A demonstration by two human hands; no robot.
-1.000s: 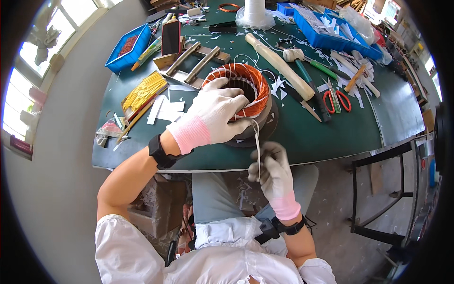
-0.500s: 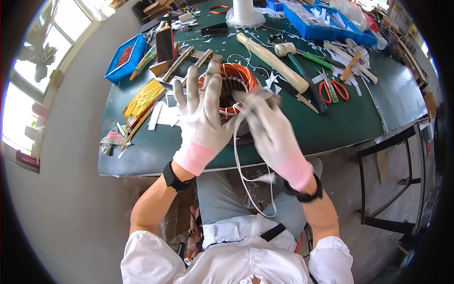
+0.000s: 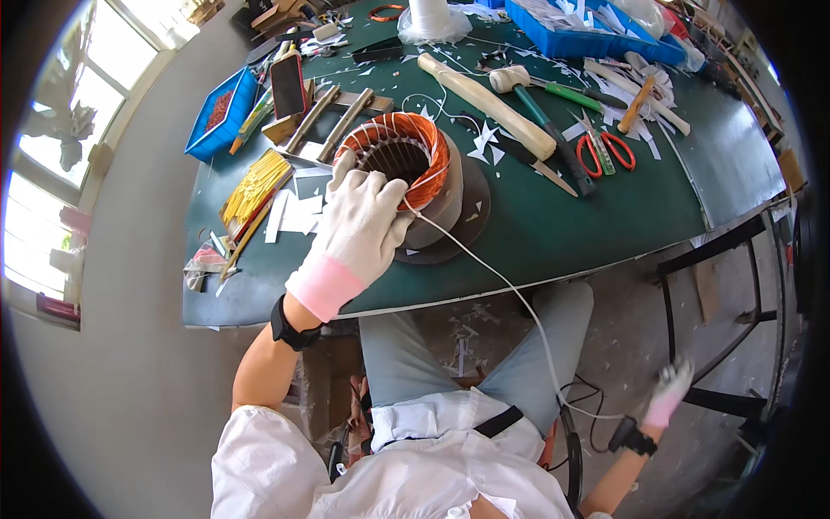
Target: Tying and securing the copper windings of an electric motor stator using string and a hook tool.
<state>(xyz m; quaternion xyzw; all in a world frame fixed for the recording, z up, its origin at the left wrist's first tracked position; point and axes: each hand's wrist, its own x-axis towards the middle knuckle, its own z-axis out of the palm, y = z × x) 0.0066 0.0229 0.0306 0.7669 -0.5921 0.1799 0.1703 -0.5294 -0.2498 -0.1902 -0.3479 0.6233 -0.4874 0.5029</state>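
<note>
A motor stator (image 3: 445, 203) with orange copper windings around its upper rim stands on a dark round base on the green table. My left hand (image 3: 363, 212), in a white glove with a pink cuff, grips the winding's near-left edge, fingertips bent over the rim. White cord (image 3: 510, 284) comes off the lacing at the front of the windings. It slants down over the table edge and my lap towards my right wrist. Far out to the lower right, off the table, my gloved right hand (image 3: 673, 385) looks closed on the cord; its fingers are slightly blurred.
Left of the stator are yellow strips (image 3: 255, 190), a blue bin (image 3: 220, 112), a phone (image 3: 288, 84) and metal bars (image 3: 350, 125). A wooden mallet handle (image 3: 488, 108), a hammer (image 3: 553, 130) and red-handled scissors (image 3: 596, 147) lie right. A black metal frame (image 3: 718, 251) stands beside the table.
My right hand has swung from the stator far out to the lower right, and the looped cord is now drawn out long. My left hand has settled lower on the winding's rim.
</note>
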